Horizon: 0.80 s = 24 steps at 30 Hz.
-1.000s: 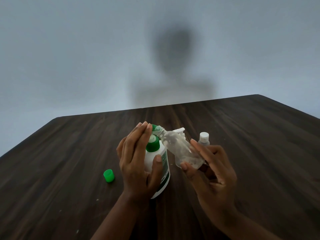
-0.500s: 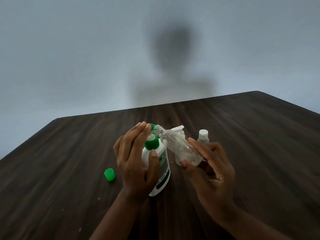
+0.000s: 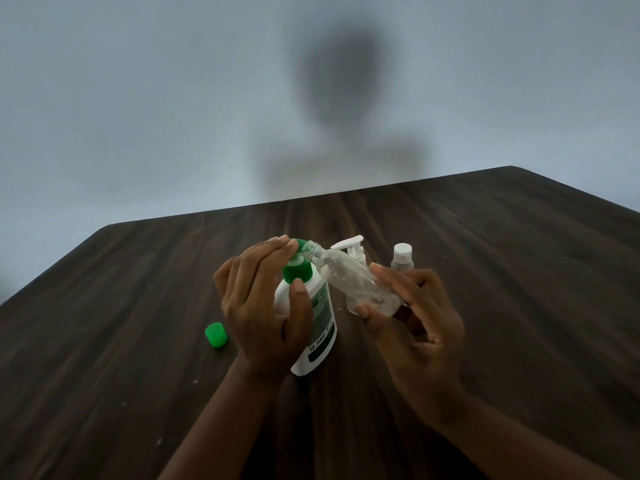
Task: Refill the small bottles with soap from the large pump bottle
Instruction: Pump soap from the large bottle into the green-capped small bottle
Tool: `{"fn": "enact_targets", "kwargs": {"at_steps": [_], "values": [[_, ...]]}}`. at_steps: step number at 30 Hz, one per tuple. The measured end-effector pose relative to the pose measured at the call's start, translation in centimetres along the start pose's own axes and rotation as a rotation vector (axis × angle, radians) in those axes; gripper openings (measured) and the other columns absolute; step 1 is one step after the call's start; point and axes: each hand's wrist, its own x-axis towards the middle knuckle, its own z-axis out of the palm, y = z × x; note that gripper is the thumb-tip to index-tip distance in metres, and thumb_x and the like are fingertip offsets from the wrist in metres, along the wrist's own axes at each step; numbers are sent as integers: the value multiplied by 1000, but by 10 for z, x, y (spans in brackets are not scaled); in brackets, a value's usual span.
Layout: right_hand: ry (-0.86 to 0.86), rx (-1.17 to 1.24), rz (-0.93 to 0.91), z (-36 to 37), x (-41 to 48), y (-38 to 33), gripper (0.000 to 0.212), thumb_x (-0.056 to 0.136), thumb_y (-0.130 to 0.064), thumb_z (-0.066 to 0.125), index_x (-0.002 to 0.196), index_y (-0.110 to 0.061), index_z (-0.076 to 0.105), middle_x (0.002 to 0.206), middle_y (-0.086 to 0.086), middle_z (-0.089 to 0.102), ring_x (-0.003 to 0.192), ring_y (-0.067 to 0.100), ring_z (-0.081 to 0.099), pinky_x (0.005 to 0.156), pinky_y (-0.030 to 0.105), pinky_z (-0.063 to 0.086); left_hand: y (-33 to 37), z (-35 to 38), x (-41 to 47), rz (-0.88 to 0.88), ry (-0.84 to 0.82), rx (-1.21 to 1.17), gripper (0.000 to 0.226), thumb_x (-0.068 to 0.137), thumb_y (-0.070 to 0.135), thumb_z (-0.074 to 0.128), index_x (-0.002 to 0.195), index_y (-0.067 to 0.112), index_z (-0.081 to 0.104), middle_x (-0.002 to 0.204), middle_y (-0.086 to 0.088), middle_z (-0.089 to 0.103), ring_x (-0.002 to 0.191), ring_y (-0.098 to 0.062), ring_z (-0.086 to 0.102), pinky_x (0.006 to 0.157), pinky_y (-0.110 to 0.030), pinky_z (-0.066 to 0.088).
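Both forearms (image 3: 221,427) are bare down to the wrists. The left hand (image 3: 263,306) and right hand (image 3: 415,327) have long, slim fingers (image 3: 266,261); the nails seem short and plain, though the light is dim.

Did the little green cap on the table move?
No. The green cap keeps its spot on the table, just left of the standing pump bottle.
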Motion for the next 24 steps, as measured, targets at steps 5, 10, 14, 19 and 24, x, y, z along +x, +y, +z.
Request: {"fn": "enact_targets", "kwargs": {"at_steps": [5,10,14,19,24], "values": [[1,32,5,1,1,1,41,86,-26,68,124,-15,57,103,-6,54,92,2,59,68,10,50,0,-2,-1,18,-25,16,39,86,22,43,111,-1,63,115,-10,62,108,-18,57,95,-31,38],[-9,27,4,2,1,2,43,82,-16,69,123,-13,56,103,-8,53,91,-1,58,67,7,48,-2,1,-5,1,-81,7,47,97,37,34,124,2,52,123,-16,59,119,-16,49,101,-32,36],[-3,34,3,3,0,2,43,82,-15,68,122,-10,57,102,-11,52,90,-5,57,69,5,46,1,1,-3,-22,-76,-35,47,92,30,36,121,0,56,121,-11,58,117,-10,47,98,-27,35],[-7,7,12,0,-2,1,42,82,-17,68,122,-14,57,101,-13,51,88,-5,57,66,3,45,0,1,-4,-27,-51,-59,41,86,22,37,111,2,62,115,-3,57,108,-11,52,92,-32,39],[-8,20,5,0,-1,2,43,82,-17,68,123,-13,57,104,-6,55,94,0,60,69,7,49,4,-3,-1,-23,-43,-46,42,85,22,38,116,2,59,119,-6,57,113,-12,51,95,-29,37]]}}
